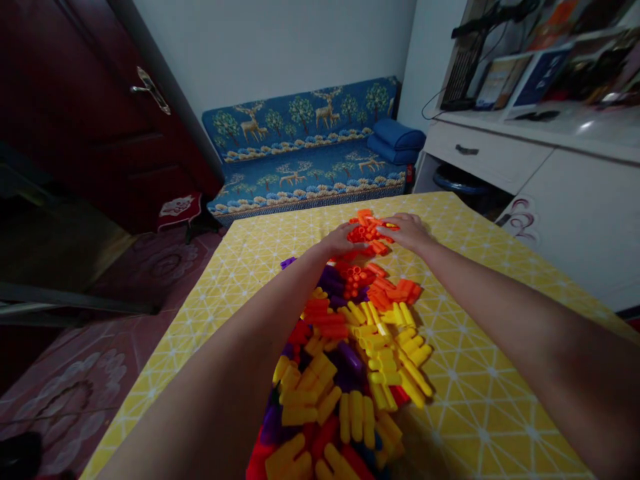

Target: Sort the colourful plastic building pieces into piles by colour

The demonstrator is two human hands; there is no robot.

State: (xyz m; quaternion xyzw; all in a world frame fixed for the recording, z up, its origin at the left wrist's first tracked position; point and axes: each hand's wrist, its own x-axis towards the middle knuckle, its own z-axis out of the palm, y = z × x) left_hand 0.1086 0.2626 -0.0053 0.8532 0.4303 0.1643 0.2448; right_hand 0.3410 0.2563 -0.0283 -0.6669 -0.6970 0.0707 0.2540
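A long heap of plastic building blocks shaped like joined tubes runs up the table. Orange blocks make up its far end, with my two hands at either side of them. My left hand lies open against their left side, its thumb stretched toward the right. On the right, my right hand touches the same blocks with fingers extended; its fingertips are partly hidden. Nearer to me are yellow blocks, purple blocks and a few red blocks. My left forearm covers part of the heap's left edge.
The table wears a yellow patterned cloth. Behind it stands a blue sofa with deer and trees on its cover. A white cabinet is at the right; a dark red door and a small stool are at the left.
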